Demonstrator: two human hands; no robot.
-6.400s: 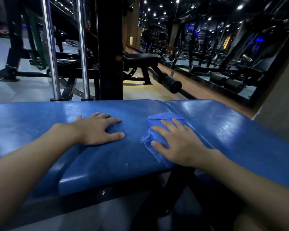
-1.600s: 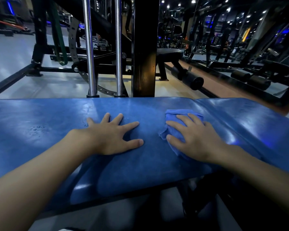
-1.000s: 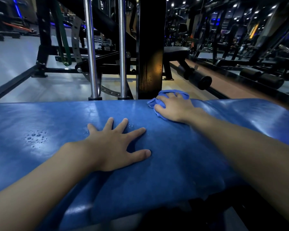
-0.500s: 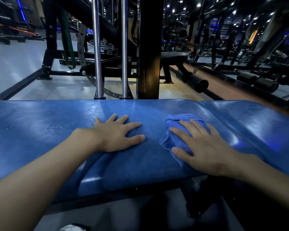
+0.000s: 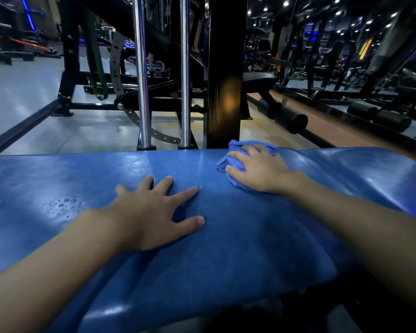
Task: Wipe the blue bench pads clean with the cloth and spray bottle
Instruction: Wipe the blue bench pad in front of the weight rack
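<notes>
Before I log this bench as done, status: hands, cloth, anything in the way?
Left hand flat on blue pad. Right hand presses cloth at pad's far edge. Droplets unwiped left of left hand. Spray bottle not in view.

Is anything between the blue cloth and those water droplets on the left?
Yes: the left hand lies flat on the blue padded bench pad, between the crumpled blue cloth and the water droplets.
</notes>
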